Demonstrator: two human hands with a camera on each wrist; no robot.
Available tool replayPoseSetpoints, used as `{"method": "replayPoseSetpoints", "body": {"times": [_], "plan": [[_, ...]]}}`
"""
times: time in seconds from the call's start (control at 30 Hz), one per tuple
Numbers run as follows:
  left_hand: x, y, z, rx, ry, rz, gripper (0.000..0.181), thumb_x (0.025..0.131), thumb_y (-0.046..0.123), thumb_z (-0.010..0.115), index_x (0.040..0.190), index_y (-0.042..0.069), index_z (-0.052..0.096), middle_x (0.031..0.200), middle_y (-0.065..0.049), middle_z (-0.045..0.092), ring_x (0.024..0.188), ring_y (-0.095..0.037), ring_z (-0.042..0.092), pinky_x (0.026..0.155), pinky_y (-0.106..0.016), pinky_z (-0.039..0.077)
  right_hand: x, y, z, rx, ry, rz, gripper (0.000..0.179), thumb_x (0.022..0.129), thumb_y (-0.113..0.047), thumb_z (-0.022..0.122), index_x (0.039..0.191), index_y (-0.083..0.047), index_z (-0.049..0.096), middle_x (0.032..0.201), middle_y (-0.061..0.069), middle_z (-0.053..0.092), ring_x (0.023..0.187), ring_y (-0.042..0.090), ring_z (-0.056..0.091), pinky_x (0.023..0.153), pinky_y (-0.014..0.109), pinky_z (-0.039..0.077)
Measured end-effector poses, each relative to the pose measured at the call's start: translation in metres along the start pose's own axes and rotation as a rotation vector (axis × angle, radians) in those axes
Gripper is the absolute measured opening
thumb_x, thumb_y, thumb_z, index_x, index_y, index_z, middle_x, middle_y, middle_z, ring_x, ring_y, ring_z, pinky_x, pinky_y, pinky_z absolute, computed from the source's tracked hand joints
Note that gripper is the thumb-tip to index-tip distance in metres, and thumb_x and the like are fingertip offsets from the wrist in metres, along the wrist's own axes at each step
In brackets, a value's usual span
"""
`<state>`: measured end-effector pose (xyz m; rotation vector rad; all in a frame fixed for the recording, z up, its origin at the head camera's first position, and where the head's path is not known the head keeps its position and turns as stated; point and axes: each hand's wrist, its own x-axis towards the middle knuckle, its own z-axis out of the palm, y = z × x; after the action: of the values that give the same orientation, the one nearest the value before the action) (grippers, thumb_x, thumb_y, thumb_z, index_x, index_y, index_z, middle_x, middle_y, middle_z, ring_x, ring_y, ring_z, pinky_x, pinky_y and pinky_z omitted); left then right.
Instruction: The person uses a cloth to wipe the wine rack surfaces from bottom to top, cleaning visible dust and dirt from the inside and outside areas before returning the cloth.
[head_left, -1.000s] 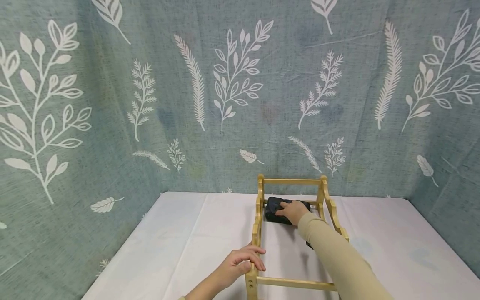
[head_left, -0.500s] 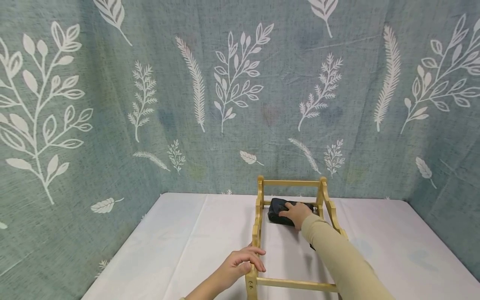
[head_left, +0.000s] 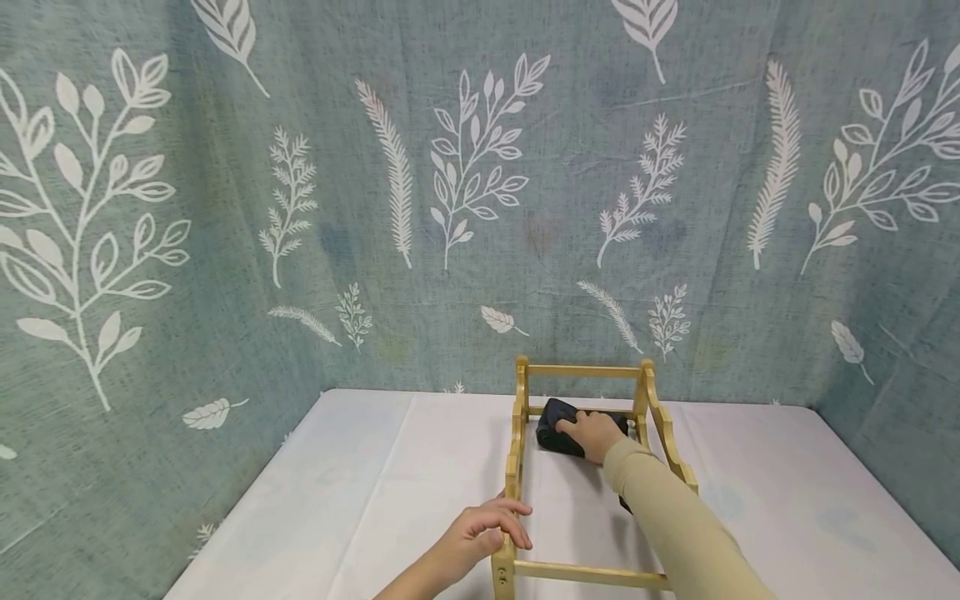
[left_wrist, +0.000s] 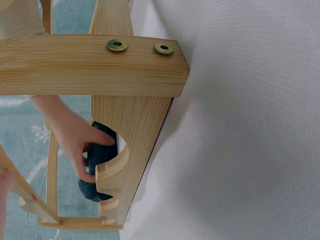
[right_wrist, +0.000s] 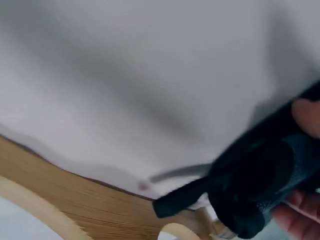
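My right hand (head_left: 594, 435) grips a dark blue-black fabric bundle (head_left: 557, 442) at the far end of a light wooden rack (head_left: 585, 572) with scalloped sides. The bundle lies across the rack, between its two side rails. In the right wrist view a dark strap (right_wrist: 180, 199) sticks out from the bundle, and fingers (right_wrist: 295, 220) hold its side. A small dark end shows under my right forearm in the head view. My left hand (head_left: 483, 533) holds the rack's near left rail, fingers bent over the top.
The rack stands on a white-covered table (head_left: 390, 483). A green-grey curtain (head_left: 315, 208) with white leaf prints hangs behind and along both sides. In the left wrist view, two bolts (left_wrist: 117, 45) show in the rack's near corner.
The right hand and the bundle have shifted slightly to the right, and the bundle's left end has tilted up a little. The left hand stays on the rail.
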<state>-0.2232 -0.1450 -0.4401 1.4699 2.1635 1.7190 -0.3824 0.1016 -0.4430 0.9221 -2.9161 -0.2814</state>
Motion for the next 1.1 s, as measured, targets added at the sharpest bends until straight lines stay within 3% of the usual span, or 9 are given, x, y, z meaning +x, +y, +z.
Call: {"method": "replayPoseSetpoints", "body": {"times": [0.2,0.37,0.43,0.6,0.8,0.93,1.1], "plan": [[-0.001,0.000,0.000,-0.003,0.000,-0.017,0.036,0.101,0.018,0.033,0.090,-0.002,0.061,0.089,-0.019,0.065,0.118,-0.017,0.050,0.108,-0.036,0.022,0.005,0.003,-0.007,0.171,-0.112,0.034,0.051,0.078,-0.004,0.071,0.121,-0.023,0.052,0.091,0.009,0.064,0.078,0.026,0.061,0.070,0.038,0.049],[-0.001,0.003,-0.002,-0.004,0.002,-0.005,0.038,0.101,0.021,0.032,0.090,-0.001,0.061,0.089,-0.020,0.065,0.118,-0.017,0.049,0.108,-0.037,0.020,0.006,0.001,-0.009,0.088,-0.167,0.076,0.058,0.077,-0.022,0.074,0.128,-0.027,0.046,0.119,0.014,0.054,0.106,0.036,0.053,0.082,0.048,0.046],[0.000,0.004,-0.002,-0.012,0.002,-0.007,0.039,0.101,0.022,0.032,0.090,-0.002,0.060,0.089,-0.020,0.065,0.118,-0.017,0.049,0.108,-0.036,0.020,0.005,-0.001,-0.007,0.031,-0.165,0.096,0.060,0.076,-0.028,0.075,0.128,-0.029,0.044,0.122,0.016,0.050,0.110,0.038,0.050,0.082,0.051,0.046],[0.001,0.004,0.000,-0.005,0.003,-0.008,0.038,0.101,0.021,0.032,0.090,-0.001,0.061,0.089,-0.020,0.065,0.117,-0.018,0.050,0.108,-0.035,0.021,0.006,-0.004,0.000,-0.061,-0.113,0.118,0.050,0.076,-0.025,0.075,0.117,-0.025,0.046,0.099,0.015,0.058,0.086,0.034,0.059,0.062,0.044,0.052],[0.002,0.004,0.002,0.019,-0.010,0.016,0.037,0.101,0.021,0.033,0.090,-0.001,0.061,0.089,-0.018,0.065,0.117,-0.019,0.050,0.109,-0.038,0.021,0.008,0.001,0.003,-0.025,-0.099,0.075,0.036,0.082,-0.010,0.067,0.107,-0.021,0.044,0.058,0.005,0.052,0.050,0.020,0.052,0.048,0.031,0.046],[0.003,0.005,0.001,0.021,-0.020,0.021,0.036,0.101,0.021,0.033,0.090,0.001,0.062,0.089,-0.017,0.066,0.117,-0.019,0.051,0.110,-0.038,0.019,0.005,0.006,-0.002,0.037,-0.095,0.093,0.033,0.083,-0.002,0.063,0.106,-0.020,0.047,0.056,0.003,0.049,0.048,0.016,0.047,0.048,0.028,0.040],[0.003,0.005,-0.001,0.027,-0.018,0.035,0.039,0.101,0.024,0.032,0.090,0.001,0.061,0.088,-0.017,0.065,0.116,-0.019,0.051,0.111,-0.038,0.018,-0.002,0.005,-0.019,0.055,-0.114,0.205,0.022,0.089,-0.001,0.056,0.109,-0.010,0.051,0.072,0.013,0.060,0.060,0.026,0.058,0.058,0.036,0.052]]}}
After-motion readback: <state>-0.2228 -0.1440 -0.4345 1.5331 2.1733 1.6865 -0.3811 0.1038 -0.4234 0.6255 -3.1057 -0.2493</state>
